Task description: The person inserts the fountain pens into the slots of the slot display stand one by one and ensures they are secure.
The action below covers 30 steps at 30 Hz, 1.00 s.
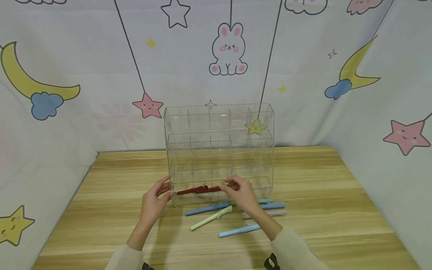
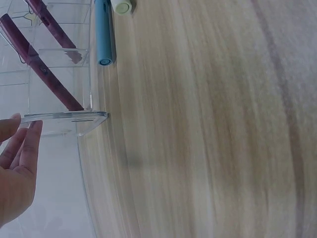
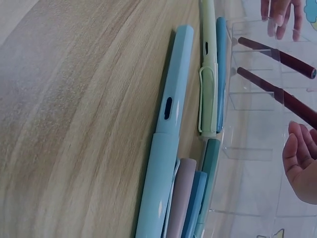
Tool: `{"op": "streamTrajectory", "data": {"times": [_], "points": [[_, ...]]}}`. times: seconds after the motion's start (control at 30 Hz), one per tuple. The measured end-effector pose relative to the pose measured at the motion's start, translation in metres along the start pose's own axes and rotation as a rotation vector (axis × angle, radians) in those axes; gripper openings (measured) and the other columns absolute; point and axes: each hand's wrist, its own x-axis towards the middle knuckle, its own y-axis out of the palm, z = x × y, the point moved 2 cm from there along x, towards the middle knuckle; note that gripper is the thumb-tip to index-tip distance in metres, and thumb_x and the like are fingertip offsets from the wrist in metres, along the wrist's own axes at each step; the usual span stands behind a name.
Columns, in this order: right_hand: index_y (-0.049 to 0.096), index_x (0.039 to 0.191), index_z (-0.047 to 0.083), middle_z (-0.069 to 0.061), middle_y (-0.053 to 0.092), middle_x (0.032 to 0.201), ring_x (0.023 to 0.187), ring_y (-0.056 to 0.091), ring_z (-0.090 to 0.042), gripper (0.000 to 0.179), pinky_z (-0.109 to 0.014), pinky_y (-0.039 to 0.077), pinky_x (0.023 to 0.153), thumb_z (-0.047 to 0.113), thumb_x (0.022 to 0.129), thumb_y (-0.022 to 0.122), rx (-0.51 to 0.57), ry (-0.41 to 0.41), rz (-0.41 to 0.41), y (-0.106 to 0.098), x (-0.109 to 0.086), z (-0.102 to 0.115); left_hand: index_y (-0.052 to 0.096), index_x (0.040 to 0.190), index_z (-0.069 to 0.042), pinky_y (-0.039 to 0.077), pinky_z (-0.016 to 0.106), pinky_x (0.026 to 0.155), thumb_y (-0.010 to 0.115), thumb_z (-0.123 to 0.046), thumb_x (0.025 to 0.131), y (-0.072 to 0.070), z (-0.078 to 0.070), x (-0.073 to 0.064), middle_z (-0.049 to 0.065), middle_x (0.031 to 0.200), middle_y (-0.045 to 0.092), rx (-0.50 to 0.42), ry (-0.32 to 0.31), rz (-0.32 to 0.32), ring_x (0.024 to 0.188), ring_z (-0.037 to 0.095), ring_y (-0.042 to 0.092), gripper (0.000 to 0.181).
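A clear acrylic rack with tiered compartments stands upright on the table. Two dark red pens lean in its lowest tier: one pen in the leftmost compartment, the other pen just right of it. My right hand pinches the upper end of this second pen between thumb and fingers. At the rack's left side, my left hand grips the side panel, thumb on one face and fingers on the other. In the right wrist view both pens slant with their lower ends inside the rack.
Several pens lie on the wooden table before the rack: a blue pen, a pale green pen, a light blue pen, a mauve pen and more beside it. A patterned cloth hangs behind.
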Motion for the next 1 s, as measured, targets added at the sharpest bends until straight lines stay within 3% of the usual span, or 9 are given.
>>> {"op": "streamTrajectory", "data": {"times": [0.3, 0.53, 0.67, 0.8, 0.93, 1.0], "points": [[0.066, 0.093, 0.005, -0.005, 0.063, 0.076, 0.064, 0.059, -0.037, 0.015, -0.026, 0.050, 0.050, 0.018, 0.087, 0.064, 0.037, -0.035, 0.048, -0.006, -0.002, 0.000, 0.050, 0.127, 0.001, 0.053, 0.027, 0.075, 0.064, 0.009, 0.079, 0.000, -0.002, 0.000, 0.023, 0.108, 0.061, 0.020, 0.016, -0.005, 0.099, 0.034, 0.060, 0.050], [0.064, 0.100, -0.002, -0.009, 0.062, 0.075, 0.060, 0.058, -0.025, 0.020, -0.021, 0.046, 0.049, 0.010, 0.085, 0.065, 0.009, -0.075, 0.090, -0.010, -0.001, 0.002, 0.050, 0.127, 0.001, 0.053, 0.027, 0.075, 0.065, 0.009, 0.079, 0.000, -0.002, 0.001, 0.023, 0.108, 0.061, 0.024, 0.014, -0.009, 0.099, 0.034, 0.061, 0.050], [0.063, 0.100, -0.006, -0.013, 0.061, 0.076, 0.059, 0.056, -0.015, 0.018, -0.020, 0.045, 0.049, 0.004, 0.085, 0.063, -0.004, -0.087, 0.105, -0.014, -0.004, 0.018, 0.050, 0.127, 0.002, 0.053, 0.028, 0.075, 0.065, 0.008, 0.079, 0.000, -0.003, 0.001, 0.023, 0.108, 0.061, 0.026, 0.018, -0.008, 0.098, 0.034, 0.061, 0.050], [0.061, 0.100, -0.009, -0.016, 0.061, 0.077, 0.061, 0.058, -0.021, 0.017, -0.026, 0.049, 0.051, 0.000, 0.085, 0.061, 0.012, -0.087, 0.121, -0.018, -0.008, 0.031, 0.050, 0.127, 0.002, 0.053, 0.029, 0.075, 0.064, 0.008, 0.080, 0.001, -0.004, 0.001, 0.023, 0.108, 0.061, 0.030, 0.016, -0.006, 0.099, 0.034, 0.060, 0.050], [0.062, 0.106, -0.005, -0.012, 0.061, 0.082, 0.069, 0.059, -0.027, 0.024, -0.032, 0.052, 0.057, 0.004, 0.084, 0.064, 0.047, -0.068, 0.142, -0.020, -0.005, 0.013, 0.050, 0.127, 0.002, 0.053, 0.030, 0.075, 0.064, 0.008, 0.080, 0.001, -0.004, 0.001, 0.023, 0.108, 0.061, 0.032, 0.018, -0.007, 0.099, 0.034, 0.060, 0.049], [0.061, 0.109, -0.003, -0.009, 0.061, 0.085, 0.072, 0.058, -0.022, 0.027, -0.029, 0.051, 0.061, 0.006, 0.084, 0.065, 0.038, -0.068, 0.158, -0.023, -0.005, 0.000, 0.050, 0.126, 0.002, 0.053, 0.031, 0.075, 0.065, 0.008, 0.080, 0.002, -0.004, 0.001, 0.024, 0.108, 0.061, 0.032, 0.021, -0.007, 0.099, 0.034, 0.060, 0.049]]}}
